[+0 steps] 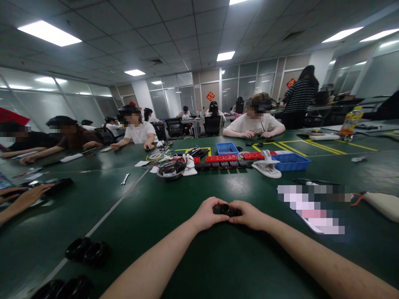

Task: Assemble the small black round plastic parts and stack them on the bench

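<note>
In front of me, my left hand and my right hand meet over the green table. Between them is a small black part with a round, lens-like ring at its middle. The fingers of my left hand pinch its left side, thumb in front. My right hand grips the other side with thumb and forefinger. Much of the part is covered by my fingers, and I cannot make out its exact kind. To the right of my right hand lies a phone, its surface blurred out.
Beyond my hands stand a red-and-black row of sockets, a white clip stand, blue trays and a metal bowl with cables. A wrench and several black rings lie left. A neighbour's hand reaches in there.
</note>
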Demonstrator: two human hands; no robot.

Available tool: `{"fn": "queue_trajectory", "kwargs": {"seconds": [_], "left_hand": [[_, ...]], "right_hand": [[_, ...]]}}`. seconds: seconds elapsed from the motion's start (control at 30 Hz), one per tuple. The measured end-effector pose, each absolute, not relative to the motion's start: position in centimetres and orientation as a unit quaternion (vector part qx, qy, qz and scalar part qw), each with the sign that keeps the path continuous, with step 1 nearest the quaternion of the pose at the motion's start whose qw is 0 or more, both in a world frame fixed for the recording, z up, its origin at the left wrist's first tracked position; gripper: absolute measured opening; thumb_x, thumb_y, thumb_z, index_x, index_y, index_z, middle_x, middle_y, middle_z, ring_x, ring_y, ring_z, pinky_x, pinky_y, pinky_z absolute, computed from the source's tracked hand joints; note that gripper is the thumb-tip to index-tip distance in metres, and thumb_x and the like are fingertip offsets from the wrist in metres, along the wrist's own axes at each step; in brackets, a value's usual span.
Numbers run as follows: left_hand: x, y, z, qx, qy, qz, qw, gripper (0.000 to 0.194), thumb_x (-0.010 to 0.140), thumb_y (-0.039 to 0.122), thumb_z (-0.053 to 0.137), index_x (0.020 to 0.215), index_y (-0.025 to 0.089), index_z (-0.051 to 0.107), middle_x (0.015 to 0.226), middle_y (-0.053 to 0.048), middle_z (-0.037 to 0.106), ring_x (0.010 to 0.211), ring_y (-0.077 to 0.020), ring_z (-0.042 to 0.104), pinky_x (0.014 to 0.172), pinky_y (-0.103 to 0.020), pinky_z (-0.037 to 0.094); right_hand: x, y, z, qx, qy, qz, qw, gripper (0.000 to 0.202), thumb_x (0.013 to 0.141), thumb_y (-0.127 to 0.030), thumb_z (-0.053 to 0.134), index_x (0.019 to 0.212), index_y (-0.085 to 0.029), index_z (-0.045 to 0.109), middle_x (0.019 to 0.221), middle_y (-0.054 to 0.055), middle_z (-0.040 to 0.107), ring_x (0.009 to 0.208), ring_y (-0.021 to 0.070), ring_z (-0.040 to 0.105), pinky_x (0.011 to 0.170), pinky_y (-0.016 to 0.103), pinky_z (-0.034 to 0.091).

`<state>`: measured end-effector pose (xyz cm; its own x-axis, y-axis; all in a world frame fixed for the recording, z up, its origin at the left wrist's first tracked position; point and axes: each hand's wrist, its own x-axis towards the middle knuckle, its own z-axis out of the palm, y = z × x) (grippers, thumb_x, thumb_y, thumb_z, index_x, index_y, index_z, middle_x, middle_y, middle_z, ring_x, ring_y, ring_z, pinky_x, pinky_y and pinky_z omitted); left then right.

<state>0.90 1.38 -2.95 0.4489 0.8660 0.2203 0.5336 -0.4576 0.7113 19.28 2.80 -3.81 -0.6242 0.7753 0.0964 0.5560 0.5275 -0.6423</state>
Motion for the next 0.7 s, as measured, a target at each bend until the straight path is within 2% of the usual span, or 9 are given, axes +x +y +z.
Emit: {"fn": "queue_trajectory", "kwargs": {"seconds": [0.27, 0.7], "left_hand": [[0.43, 1.88, -3.55, 0.804, 0.402, 0.282, 0.337, 0.039, 0.06, 0.032, 0.066, 0.096, 0.019, 0.058, 0.086, -0.002, 0.054, 0.075, -0.0142, 0.05, 0.067, -0.024, 0.039], [0.48, 1.87, -3.62, 0.804, 0.406, 0.281, 0.332, 0.039, 0.06, 0.032, 0.066, 0.096, 0.02, 0.058, 0.087, -0.002, 0.053, 0.076, -0.0144, 0.048, 0.066, -0.024, 0.038]], "right_hand": [[19.29, 2.57, -3.62, -0.395, -0.86, 0.269, 0.179, 0.021, 0.064, -0.032, 0.061, 0.078, -0.017, 0.057, 0.076, 0.0, 0.056, 0.07, 0.0155, 0.05, 0.061, 0.023, 0.037], [19.25, 2.64, -3.63, -0.384, -0.869, 0.257, 0.174, 0.021, 0.065, -0.034, 0.061, 0.077, -0.017, 0.058, 0.077, 0.001, 0.056, 0.072, 0.0167, 0.051, 0.062, 0.024, 0.037]]}}
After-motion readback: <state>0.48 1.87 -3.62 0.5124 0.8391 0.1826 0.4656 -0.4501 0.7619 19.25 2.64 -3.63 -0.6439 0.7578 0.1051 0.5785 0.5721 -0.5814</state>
